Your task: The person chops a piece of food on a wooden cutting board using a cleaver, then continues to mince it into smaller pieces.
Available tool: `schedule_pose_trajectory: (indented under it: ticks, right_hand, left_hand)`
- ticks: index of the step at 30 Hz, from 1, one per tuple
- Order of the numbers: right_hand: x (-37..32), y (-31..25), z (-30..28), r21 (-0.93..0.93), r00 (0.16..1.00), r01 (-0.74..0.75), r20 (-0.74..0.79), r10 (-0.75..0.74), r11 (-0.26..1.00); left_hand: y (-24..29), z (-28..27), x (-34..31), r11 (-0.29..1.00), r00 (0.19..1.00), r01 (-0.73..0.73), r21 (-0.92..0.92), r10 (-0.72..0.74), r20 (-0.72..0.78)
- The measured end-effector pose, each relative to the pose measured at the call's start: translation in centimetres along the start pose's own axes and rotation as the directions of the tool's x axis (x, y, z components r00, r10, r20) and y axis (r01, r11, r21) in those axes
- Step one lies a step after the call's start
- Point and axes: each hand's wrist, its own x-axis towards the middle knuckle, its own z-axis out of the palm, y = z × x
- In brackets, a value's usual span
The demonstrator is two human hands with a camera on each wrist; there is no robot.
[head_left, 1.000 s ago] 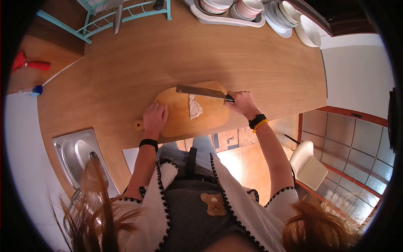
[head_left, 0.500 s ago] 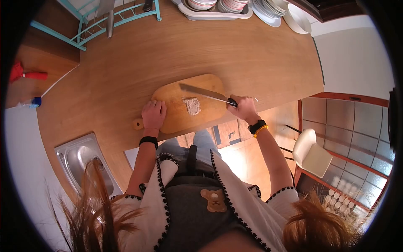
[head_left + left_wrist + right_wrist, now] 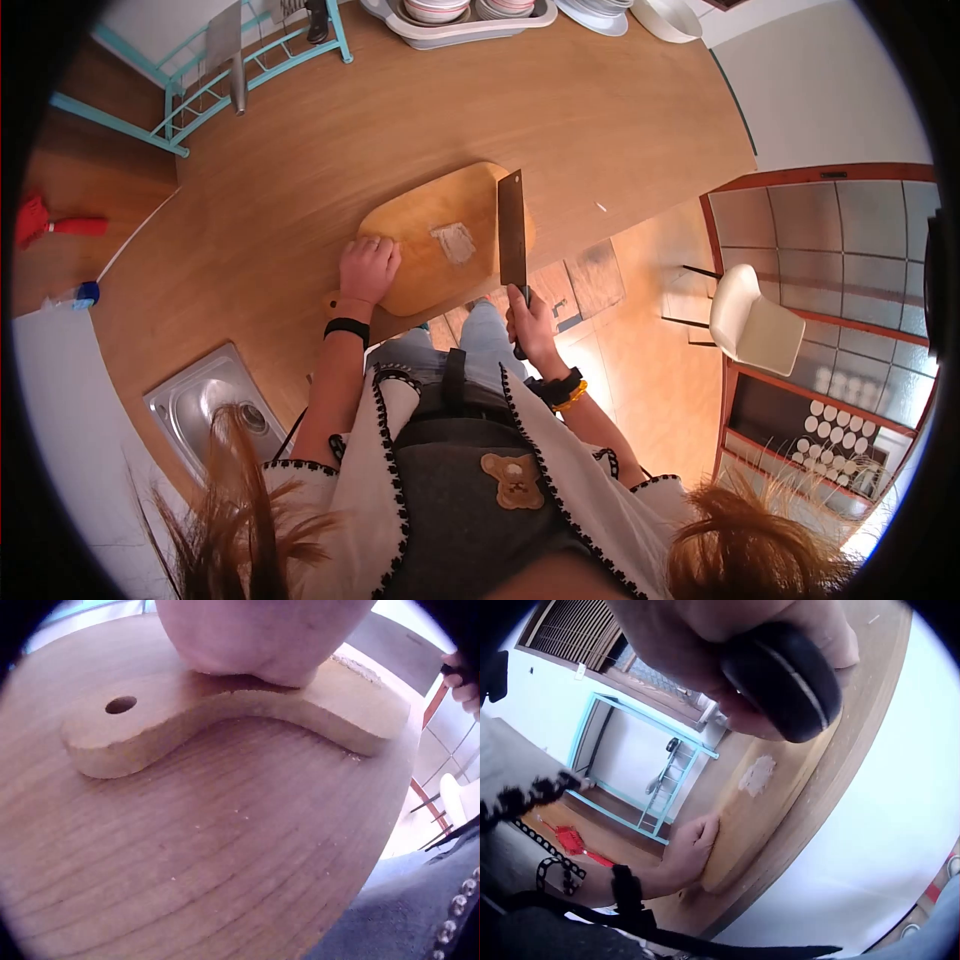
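My right hand (image 3: pixel 530 318) grips the black handle (image 3: pixel 784 682) of a broad-bladed cleaver (image 3: pixel 511 225). In the head view its blade points away from me, over the right end of a wooden cutting board (image 3: pixel 410 220). On the board's middle lies a flat, pale pinkish patch of finely chopped food (image 3: pixel 455 242). My left hand (image 3: pixel 368 268) rests on the board's left end, beside the handle with a round hole (image 3: pixel 121 705). Its fingers lie close together there; in the left wrist view the heel of the hand covers part of the board.
A turquoise rack (image 3: pixel 265 65) with another cleaver (image 3: pixel 225 45) stands at the back left. Bowls sit in a white tray (image 3: pixel 470 35) at the back. A metal sink (image 3: pixel 200 390) lies front left, and a cream chair (image 3: pixel 755 320) stands beyond the counter's right edge.
The cleaver has swung from lying crosswise, tip left, to pointing away from me. My right hand has come closer to my body. The chopped patch went from wedge to squarish; my left hand stays put.
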Motion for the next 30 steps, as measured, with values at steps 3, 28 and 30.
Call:
schedule_pose_trajectory:
  ticks: [3, 28, 30]
  right_hand:
    - [-0.2, 0.5, 1.5, 0.065, 0.999, -0.003, -0.047, 0.006, 0.998]
    - [0.7, -0.9, 2.4, -0.377, 0.976, 0.210, 0.031, -0.214, 0.902]
    - [0.4, -0.7, 2.8, -0.498, 0.965, 0.262, 0.109, -0.241, 0.827]
  left_hand:
    - [0.0, -0.1, -0.2, 1.000, 1.000, 0.024, -0.019, -0.024, 0.005]
    - [0.2, -0.6, 0.3, 0.996, 0.997, 0.072, -0.060, -0.071, 0.025]
    - [0.3, -0.6, 0.2, 0.995, 0.997, 0.072, -0.069, -0.071, 0.020]
